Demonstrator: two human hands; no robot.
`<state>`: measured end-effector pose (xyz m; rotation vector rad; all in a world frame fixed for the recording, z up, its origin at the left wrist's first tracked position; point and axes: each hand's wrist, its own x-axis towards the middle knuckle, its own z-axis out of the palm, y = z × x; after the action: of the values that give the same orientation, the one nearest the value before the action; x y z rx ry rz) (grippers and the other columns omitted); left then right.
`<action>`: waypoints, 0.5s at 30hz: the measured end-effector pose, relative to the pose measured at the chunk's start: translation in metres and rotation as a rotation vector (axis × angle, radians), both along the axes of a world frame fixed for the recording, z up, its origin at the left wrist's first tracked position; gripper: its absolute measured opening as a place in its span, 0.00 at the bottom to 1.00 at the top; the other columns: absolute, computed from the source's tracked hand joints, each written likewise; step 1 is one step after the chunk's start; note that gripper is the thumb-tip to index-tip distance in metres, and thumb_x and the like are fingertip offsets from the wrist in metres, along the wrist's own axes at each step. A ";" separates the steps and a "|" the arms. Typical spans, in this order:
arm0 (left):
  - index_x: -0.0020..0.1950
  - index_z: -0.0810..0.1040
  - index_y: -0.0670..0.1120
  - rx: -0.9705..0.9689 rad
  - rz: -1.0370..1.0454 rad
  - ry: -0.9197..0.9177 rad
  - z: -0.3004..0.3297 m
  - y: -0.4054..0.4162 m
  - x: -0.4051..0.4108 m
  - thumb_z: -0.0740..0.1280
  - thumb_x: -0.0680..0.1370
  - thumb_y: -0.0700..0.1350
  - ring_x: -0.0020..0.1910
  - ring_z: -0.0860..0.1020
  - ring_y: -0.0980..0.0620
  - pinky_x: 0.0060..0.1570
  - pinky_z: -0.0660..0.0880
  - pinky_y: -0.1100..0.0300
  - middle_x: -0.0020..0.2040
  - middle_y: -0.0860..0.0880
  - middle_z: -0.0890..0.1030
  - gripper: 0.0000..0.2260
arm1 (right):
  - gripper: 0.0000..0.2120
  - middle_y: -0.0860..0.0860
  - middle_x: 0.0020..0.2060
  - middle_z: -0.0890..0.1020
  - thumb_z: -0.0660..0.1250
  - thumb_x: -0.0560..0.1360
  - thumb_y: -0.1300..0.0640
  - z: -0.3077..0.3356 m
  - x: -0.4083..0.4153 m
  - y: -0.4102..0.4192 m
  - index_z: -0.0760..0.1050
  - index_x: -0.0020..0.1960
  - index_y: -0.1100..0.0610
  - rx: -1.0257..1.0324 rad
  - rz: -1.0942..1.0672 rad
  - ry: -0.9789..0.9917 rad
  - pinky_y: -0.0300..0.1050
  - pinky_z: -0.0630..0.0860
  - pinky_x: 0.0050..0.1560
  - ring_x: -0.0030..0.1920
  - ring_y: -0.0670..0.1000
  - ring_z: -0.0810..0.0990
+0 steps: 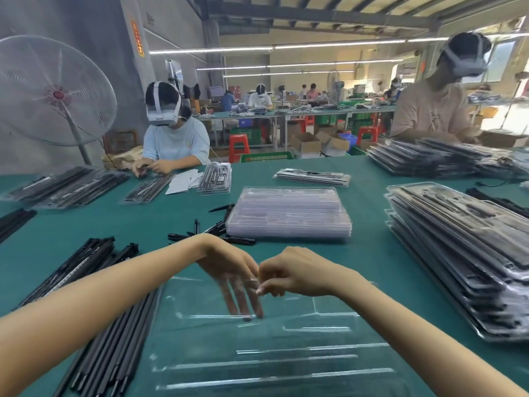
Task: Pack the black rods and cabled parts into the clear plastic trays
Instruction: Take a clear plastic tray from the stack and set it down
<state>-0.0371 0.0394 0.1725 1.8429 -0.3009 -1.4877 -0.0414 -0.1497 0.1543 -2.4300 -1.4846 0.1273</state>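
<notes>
Pinching the raised lid edge of the clear tray, apparently, the right hand curls; left hand fingers extend straight beneath it, beside black rods.

Both hands are on a clear plastic tray lying open on the green table. The left hand has its fingers straight down behind the raised clear flap, and the right hand pinches the flap's top edge. Black rods lie just left of the tray, a stack of empty trays sits further back, and filled trays are piled to the right.
</notes>
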 end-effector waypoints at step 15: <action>0.50 0.69 0.47 0.552 0.044 -0.930 0.009 0.049 0.024 0.59 0.80 0.36 0.28 0.76 0.55 0.38 0.74 0.58 0.41 0.43 0.79 0.06 | 0.11 0.55 0.34 0.81 0.60 0.80 0.48 0.027 -0.074 0.013 0.71 0.51 0.56 0.051 0.383 -0.436 0.52 0.72 0.39 0.34 0.61 0.77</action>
<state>-0.0129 0.0880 0.1819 2.8915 -0.2866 -0.6016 -0.1155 -0.1367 0.1813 -2.1940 -2.0976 -0.3813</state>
